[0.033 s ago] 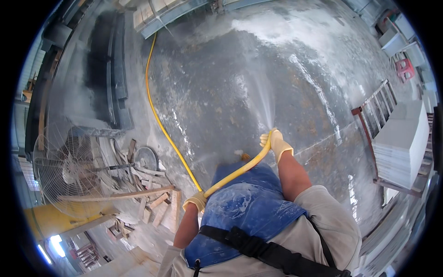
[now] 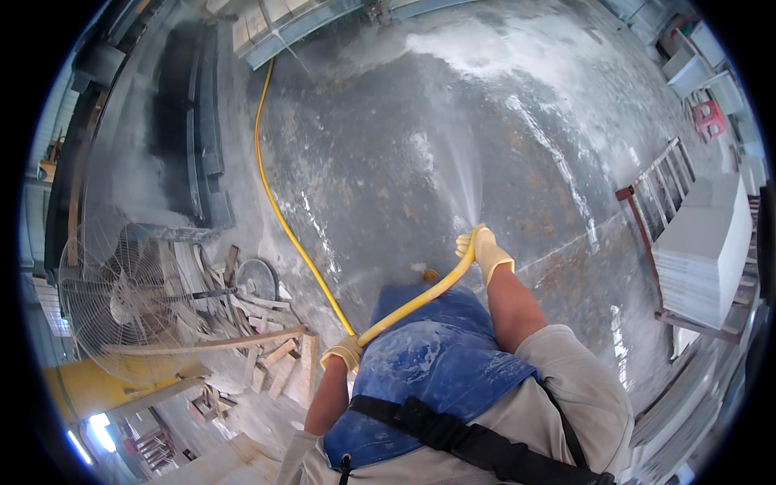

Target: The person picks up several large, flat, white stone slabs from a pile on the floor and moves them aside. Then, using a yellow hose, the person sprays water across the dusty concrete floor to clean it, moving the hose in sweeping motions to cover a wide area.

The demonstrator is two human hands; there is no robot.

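Observation:
A yellow hose (image 2: 416,301) runs across the front of my blue apron (image 2: 420,347), which has whitish smears on it. My right hand (image 2: 487,249), in a cream glove, is closed around the hose near its outlet. From there a fan of water spray (image 2: 465,182) shoots forward over the wet grey floor (image 2: 364,162). My left hand (image 2: 343,352), gloved too, grips the hose lower down at my left side. Beyond that hand the hose stretches away along the floor to the far left. The nozzle end itself is mostly hidden by my right glove.
At left stands a wire-caged fan (image 2: 121,303), beside scattered wood scraps (image 2: 279,364) and a round disc-like base (image 2: 257,279). Pale slabs (image 2: 699,250) are stacked on a rack at right, near a metal ladder-like frame (image 2: 667,186). Farther off is a red stool (image 2: 708,120).

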